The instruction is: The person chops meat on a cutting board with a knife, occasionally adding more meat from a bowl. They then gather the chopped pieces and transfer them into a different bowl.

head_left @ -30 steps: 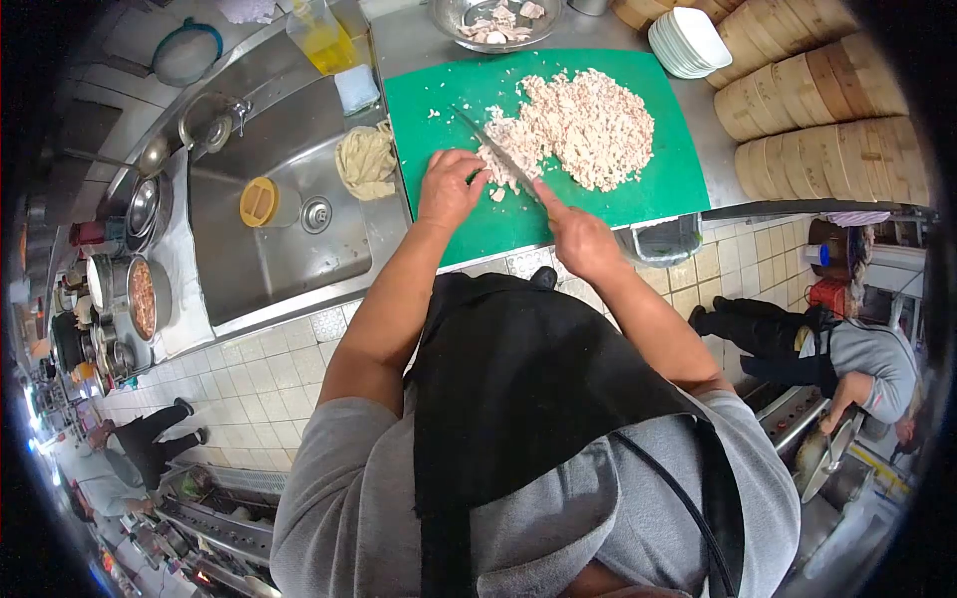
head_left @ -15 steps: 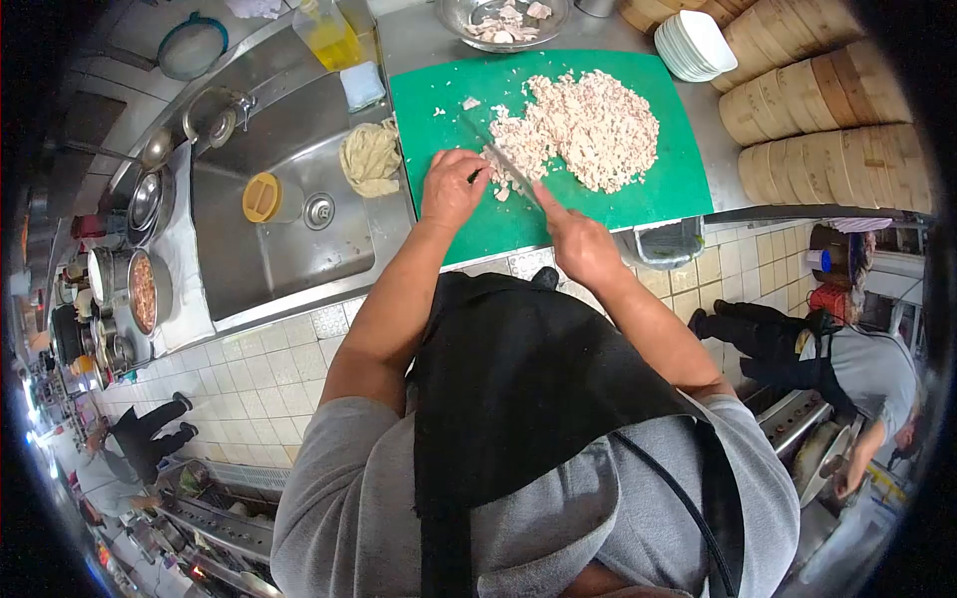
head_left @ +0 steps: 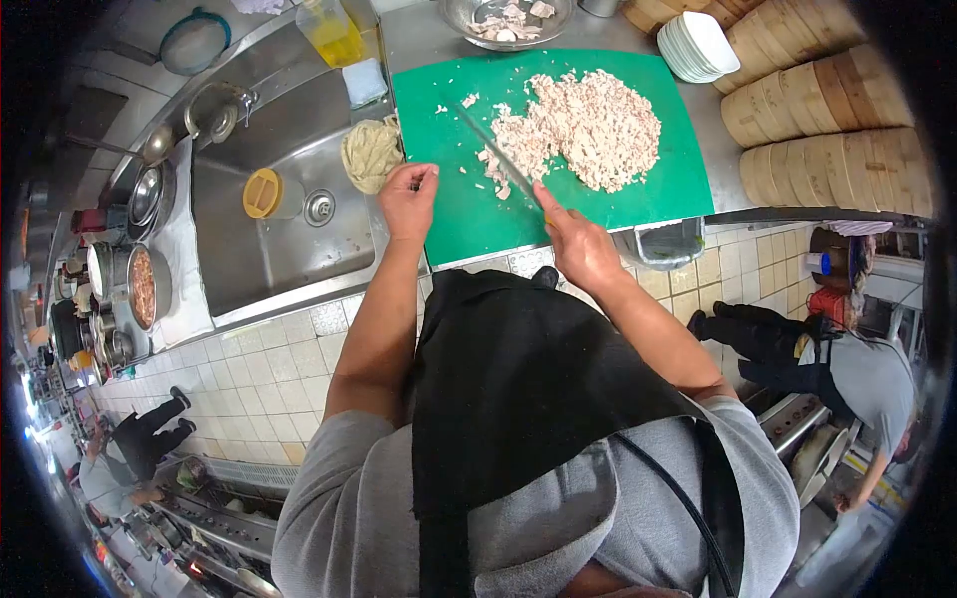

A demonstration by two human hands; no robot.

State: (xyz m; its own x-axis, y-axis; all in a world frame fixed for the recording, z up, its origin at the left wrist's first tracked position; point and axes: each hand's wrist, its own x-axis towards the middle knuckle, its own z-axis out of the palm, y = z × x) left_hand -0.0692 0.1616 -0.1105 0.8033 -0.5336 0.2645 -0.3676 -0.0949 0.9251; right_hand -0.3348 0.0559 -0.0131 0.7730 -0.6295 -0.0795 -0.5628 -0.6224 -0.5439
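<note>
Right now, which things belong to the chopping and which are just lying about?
In use: knife in the right hand; minced meat; green board; left hand at its edge.
Lying about: bowl, plates, steamers, cloth, sink.

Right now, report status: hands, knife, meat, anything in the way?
Right hand grips knife, blade at chopped meat. Left hand curled at board edge, off the meat. Nothing blocking.

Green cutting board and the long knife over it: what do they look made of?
Green cutting board: likely plastic, matte, uniform flat colour. Long knife in the right hand: blade looks like steel, grey with a sheen; handle hidden.
</note>
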